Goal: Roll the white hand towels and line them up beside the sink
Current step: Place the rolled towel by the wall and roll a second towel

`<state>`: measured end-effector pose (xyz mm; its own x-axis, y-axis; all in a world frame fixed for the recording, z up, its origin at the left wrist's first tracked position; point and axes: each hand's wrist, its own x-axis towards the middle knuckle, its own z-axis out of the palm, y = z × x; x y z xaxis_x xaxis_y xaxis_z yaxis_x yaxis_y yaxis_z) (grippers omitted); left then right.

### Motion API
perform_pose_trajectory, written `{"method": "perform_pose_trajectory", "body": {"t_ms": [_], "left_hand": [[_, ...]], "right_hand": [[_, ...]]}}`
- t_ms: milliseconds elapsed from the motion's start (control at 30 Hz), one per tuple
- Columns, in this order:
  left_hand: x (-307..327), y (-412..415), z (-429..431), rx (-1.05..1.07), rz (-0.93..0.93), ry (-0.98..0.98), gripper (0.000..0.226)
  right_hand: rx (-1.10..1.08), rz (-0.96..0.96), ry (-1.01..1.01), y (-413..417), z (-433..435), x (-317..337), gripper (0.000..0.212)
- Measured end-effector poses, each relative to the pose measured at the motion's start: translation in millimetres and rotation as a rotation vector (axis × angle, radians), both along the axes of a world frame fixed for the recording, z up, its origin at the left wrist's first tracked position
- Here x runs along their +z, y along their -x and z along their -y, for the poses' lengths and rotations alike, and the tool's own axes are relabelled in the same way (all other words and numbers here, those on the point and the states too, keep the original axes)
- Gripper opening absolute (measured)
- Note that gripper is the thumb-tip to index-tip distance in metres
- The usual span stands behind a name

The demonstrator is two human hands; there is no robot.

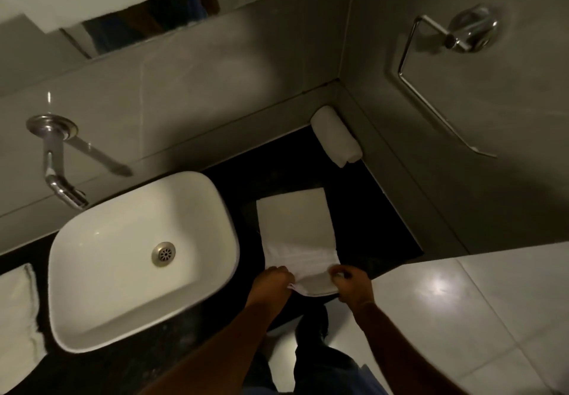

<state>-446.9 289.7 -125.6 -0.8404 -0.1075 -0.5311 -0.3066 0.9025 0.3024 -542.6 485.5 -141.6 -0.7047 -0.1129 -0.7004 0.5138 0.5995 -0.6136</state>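
Both hands are pinched on the near end of a folded white towel, the left hand at its left corner and the right hand at its right corner, fingers closed on the cloth where it hangs a little over the front edge of the worktop. That end already looks turned over on itself, so I'd say the first turn of a roll is being started.

The towel lies flat as a long strip on the dark worktop, just right of the sink, running from the front edge toward the back. It looks soft, light terry with a woven band across the near part; it should bend with no effort but will slump and go lopsided if one side is rolled ahead of the other. Holding both corners evenly, as now, seems the right place.

One rolled towel sits in the back right corner of the worktop, against the side wall, well apart from the flat one. Another white towel lies unrolled at the left end of the worktop, beyond the sink.

The sink is a glossy, white, rounded rectangle; the tap and the towel ring are shiny metal on smooth grey wall tiles.
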Motion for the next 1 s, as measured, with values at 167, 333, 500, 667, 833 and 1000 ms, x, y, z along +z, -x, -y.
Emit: {"method": "perform_pose_trajectory", "body": {"t_ms": [167,333,500,667,833,1000], "left_hand": [[-2.4,2.0,9.1,0.015,-0.065,0.039,0.043],[-0.4,-4.4,2.1,0.082,-0.176,0.079,0.056],[-4.8,-9.2,4.6,0.355,-0.204,-0.035,0.021],[-11.2,2.1,-2.6,0.019,-0.277,0.023,0.015],[-19.3,8.1,-8.0,-0.216,-0.27,0.003,0.037],[-6.9,14.0,-10.1,-0.108,-0.234,-0.047,0.052]], "right_hand": [[-0.21,0.112,0.037,8.0,10.9,1.9,0.007],[-0.298,0.144,0.01,10.1,23.7,-1.0,0.007],[-0.578,0.252,0.252,8.1,28.9,5.3,0.006],[-0.237,-0.086,0.253,-2.0,14.3,7.8,0.03],[0.79,-0.804,0.03,-6.2,-4.5,5.5,0.013],[1.117,-1.087,0.012,2.0,-12.8,6.7,0.032]]}}
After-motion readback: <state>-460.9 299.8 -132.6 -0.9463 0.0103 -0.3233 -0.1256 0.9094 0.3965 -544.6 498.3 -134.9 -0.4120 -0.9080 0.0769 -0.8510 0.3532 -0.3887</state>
